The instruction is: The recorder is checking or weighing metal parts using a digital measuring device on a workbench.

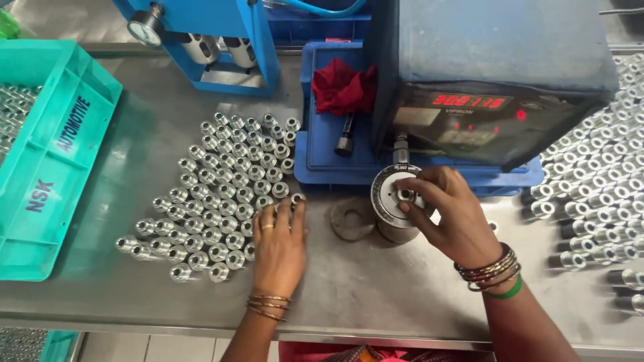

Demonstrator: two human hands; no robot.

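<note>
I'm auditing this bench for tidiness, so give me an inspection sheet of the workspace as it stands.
Surface: steel bench, scuffed, with a dark ring mark.
Job's things: round gauge fixture; upright metal sleeves in a cluster.
Clutter: red rag on blue tray.
Grippers: left hand rests on the sleeves; right hand fingers on the fixture.
Cables: blue hose at top.
Surroundings: teal crate, gauging unit, more sleeves lying in rows at the right.

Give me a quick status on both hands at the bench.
Left hand flat on the cluster of small metal sleeves. Right hand fingertips on a part atop the round steel gauge block. Nothing between them.
</note>
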